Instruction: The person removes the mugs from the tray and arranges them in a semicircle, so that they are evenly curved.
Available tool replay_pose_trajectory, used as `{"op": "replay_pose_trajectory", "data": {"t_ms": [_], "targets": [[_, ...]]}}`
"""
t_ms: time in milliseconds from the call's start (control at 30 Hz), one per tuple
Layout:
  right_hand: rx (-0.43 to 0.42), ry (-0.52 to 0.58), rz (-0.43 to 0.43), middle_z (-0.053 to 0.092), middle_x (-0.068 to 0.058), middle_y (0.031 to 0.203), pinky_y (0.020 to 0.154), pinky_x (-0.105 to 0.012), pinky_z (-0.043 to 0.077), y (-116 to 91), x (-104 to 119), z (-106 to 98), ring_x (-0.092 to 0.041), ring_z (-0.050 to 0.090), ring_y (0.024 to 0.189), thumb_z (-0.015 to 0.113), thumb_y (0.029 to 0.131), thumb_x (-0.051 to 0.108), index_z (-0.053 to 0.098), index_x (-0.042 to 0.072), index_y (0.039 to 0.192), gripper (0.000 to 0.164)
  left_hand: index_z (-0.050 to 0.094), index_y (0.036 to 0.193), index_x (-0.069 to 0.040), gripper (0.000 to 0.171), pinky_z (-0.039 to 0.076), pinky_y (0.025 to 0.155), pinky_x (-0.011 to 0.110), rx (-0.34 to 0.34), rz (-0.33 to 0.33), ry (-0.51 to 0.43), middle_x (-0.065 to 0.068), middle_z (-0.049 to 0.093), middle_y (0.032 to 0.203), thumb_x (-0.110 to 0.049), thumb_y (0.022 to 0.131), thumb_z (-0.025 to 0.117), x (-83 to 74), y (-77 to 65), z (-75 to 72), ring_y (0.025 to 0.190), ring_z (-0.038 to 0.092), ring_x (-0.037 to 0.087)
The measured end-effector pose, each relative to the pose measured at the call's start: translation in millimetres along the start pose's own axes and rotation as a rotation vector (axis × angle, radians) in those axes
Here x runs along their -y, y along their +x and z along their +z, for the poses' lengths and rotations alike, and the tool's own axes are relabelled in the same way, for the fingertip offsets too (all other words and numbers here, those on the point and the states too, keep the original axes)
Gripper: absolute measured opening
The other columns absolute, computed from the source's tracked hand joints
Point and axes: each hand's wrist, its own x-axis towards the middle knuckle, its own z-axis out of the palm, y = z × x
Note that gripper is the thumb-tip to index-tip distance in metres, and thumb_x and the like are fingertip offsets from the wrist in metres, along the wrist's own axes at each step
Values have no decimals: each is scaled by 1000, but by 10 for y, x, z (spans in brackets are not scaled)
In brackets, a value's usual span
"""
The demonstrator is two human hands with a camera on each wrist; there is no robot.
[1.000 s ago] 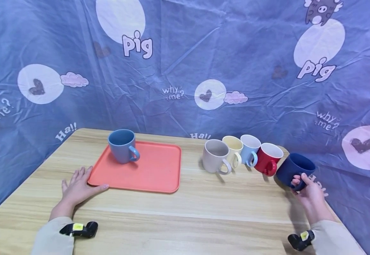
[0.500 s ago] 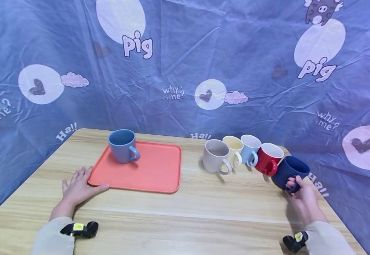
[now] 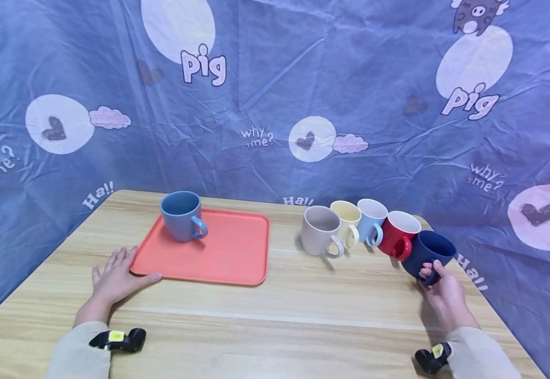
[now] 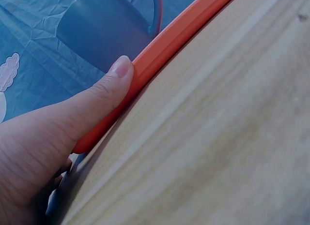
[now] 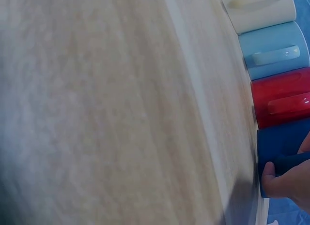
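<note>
At the right end of a row of mugs, my right hand point(image 3: 445, 295) pinches the handle of a dark blue mug point(image 3: 417, 258). That mug stands upright, right beside a red mug point(image 3: 396, 231); the right wrist view also shows the dark blue mug point(image 5: 278, 142) close against the red one. My left hand point(image 3: 116, 279) lies with spread fingers at the near left corner of a coral-red tray point(image 3: 227, 252). In the left wrist view the thumb point(image 4: 109, 84) rests along the tray's edge. A grey-blue mug point(image 3: 177, 218) stands on the tray's left part.
Left of the red mug stand a light blue mug point(image 3: 368, 223), a cream mug point(image 3: 346, 213) and a grey mug point(image 3: 317, 231), handles toward the near right. All are on a wooden table point(image 3: 275, 326). A blue printed cloth point(image 3: 256, 79) hangs behind the table.
My right hand has slid the dark blue mug leftward, closing the gap to the red mug. The left hand, the tray and the other mugs have stayed in place.
</note>
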Motion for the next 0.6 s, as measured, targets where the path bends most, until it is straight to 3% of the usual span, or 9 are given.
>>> {"op": "replay_pose_trajectory", "data": {"t_ms": [400, 600], "targets": [[-40, -98, -11, 58, -11, 69, 62, -25, 44, 22, 10, 15, -19, 54, 55, 47, 89, 12, 54, -1, 79, 18, 13, 134, 6, 110, -17, 83, 64, 1, -2, -1, 37, 6, 132, -66, 63, 56, -5, 10, -9, 121, -3, 49], [-106, -281, -15, 60, -5, 69, 63, -24, 44, -23, 25, 23, -14, 57, 59, 55, 84, 22, 60, 4, 74, 21, 13, 134, 6, 110, -17, 83, 64, 0, -2, -3, 37, 7, 132, -66, 64, 56, -12, 7, -9, 121, -3, 48]]}}
